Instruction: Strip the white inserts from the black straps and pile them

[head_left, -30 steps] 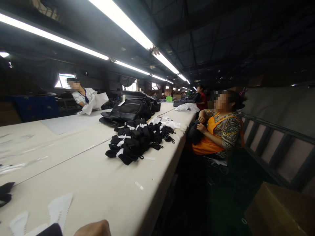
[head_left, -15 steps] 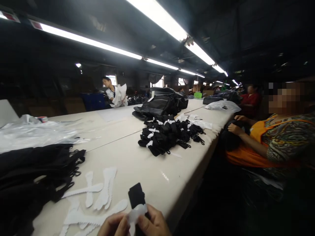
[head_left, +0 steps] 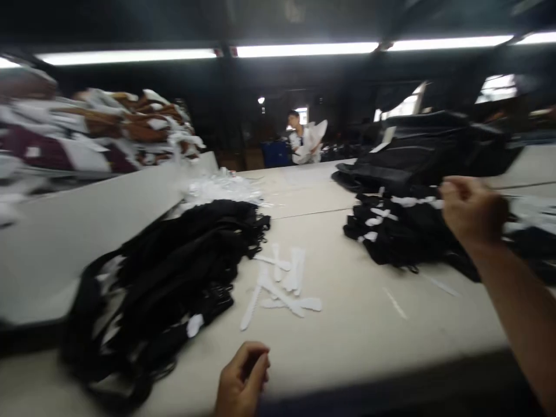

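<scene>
Reaching out, right hand (head_left: 471, 211) now hangs clenched over the bundled straps (head_left: 391, 240); left hand (head_left: 241, 379) curls loosely, now empty.

Strap heap (head_left: 174, 278) left on the surface (head_left: 347, 324), paper strips (head_left: 282, 286) just right of it, banded bundles (head_left: 391, 231) farther right, bag stack (head_left: 425, 150) behind those

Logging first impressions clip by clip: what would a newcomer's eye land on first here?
The right hand, closed in a fist, hangs over a heap of black pieces with white bands at the right of the long table. A bigger tangle of black straps sprawls at the left, with white toothed strips scattered between the two, and the left hand curls at the near edge.
</scene>
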`<control>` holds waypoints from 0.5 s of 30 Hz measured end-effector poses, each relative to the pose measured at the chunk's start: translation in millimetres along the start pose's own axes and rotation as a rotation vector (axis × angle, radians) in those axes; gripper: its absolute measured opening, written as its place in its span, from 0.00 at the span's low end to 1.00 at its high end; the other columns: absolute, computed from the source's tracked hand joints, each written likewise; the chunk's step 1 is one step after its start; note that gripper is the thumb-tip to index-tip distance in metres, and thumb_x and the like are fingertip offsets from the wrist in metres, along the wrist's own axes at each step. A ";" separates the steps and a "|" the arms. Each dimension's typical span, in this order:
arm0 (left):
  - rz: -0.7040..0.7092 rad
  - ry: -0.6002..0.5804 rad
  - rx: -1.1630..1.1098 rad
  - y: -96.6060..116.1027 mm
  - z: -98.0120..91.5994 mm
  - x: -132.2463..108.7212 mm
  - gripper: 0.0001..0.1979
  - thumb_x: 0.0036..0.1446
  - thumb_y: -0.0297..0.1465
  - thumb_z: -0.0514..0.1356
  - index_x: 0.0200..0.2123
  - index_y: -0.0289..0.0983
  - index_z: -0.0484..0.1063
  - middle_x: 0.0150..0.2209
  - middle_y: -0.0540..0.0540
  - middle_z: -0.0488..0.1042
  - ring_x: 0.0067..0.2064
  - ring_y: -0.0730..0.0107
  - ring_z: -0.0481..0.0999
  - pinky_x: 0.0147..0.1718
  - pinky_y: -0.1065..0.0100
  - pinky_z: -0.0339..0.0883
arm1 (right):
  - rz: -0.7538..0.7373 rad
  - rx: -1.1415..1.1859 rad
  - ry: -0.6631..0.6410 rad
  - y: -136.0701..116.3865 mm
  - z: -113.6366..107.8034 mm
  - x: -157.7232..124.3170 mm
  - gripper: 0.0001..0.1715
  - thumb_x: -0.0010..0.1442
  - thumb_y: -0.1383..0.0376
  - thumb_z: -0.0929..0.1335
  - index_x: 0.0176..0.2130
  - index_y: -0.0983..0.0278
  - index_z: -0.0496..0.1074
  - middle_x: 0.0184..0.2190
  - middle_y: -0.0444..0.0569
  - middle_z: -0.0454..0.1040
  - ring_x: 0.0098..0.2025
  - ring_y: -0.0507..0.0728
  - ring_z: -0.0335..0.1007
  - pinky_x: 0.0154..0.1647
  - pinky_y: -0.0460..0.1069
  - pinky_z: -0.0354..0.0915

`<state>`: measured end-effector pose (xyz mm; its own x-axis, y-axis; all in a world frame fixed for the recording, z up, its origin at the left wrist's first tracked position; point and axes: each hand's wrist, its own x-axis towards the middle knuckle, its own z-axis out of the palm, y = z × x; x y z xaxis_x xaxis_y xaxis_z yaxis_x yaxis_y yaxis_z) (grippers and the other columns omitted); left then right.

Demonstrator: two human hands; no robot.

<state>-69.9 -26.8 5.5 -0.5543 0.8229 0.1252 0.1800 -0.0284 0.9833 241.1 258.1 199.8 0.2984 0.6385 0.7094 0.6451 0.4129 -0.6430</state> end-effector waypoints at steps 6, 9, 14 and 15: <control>0.552 0.273 0.675 33.7 -76.4 93.5 0.07 0.63 0.32 0.55 0.42 0.39 0.70 0.46 0.41 0.72 0.48 0.59 0.74 0.50 0.59 0.70 | -0.039 0.142 -0.279 72.9 74.2 -147.4 0.21 0.55 0.49 0.66 0.41 0.56 0.77 0.35 0.53 0.80 0.34 0.64 0.78 0.36 0.58 0.68; 0.500 0.356 0.863 55.0 -121.1 155.2 0.13 0.62 0.31 0.57 0.50 0.38 0.68 0.55 0.37 0.66 0.61 0.54 0.64 0.62 0.51 0.57 | 0.185 0.079 -0.546 111.4 94.8 -174.0 0.22 0.45 0.47 0.67 0.37 0.52 0.78 0.30 0.47 0.80 0.30 0.66 0.77 0.33 0.60 0.69; 0.155 0.247 1.113 64.8 -175.8 209.2 0.19 0.54 0.34 0.68 0.47 0.34 0.71 0.46 0.40 0.73 0.50 0.53 0.73 0.51 0.47 0.67 | 0.420 -0.048 -0.685 153.2 101.2 -151.4 0.18 0.42 0.46 0.67 0.31 0.46 0.80 0.26 0.47 0.79 0.31 0.70 0.75 0.30 0.61 0.67; 0.091 0.223 1.138 62.5 -183.4 208.4 0.17 0.55 0.35 0.67 0.45 0.34 0.72 0.43 0.43 0.75 0.46 0.57 0.75 0.48 0.50 0.70 | 0.424 -0.038 -0.713 157.2 101.7 -148.5 0.17 0.42 0.46 0.67 0.30 0.45 0.80 0.27 0.48 0.80 0.32 0.70 0.75 0.30 0.61 0.67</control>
<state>-323.3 38.8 117.3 -0.6122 0.7226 0.3209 0.7896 0.5373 0.2964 226.6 294.2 -36.0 0.0124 0.9988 0.0480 0.6057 0.0306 -0.7951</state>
